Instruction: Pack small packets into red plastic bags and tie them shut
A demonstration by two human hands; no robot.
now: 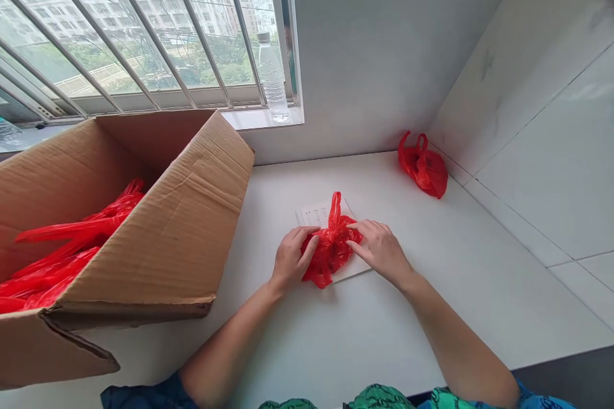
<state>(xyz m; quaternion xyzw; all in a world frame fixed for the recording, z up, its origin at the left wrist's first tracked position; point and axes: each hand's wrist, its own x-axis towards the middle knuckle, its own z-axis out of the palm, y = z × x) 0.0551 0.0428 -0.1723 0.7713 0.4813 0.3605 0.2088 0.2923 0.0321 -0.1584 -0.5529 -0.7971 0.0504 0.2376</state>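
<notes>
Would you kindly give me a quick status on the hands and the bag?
Left hand and right hand both pressing on red bag. Bag bunched, lying on a sheet. Second bag by wall, box on left; neither in the way.
</notes>
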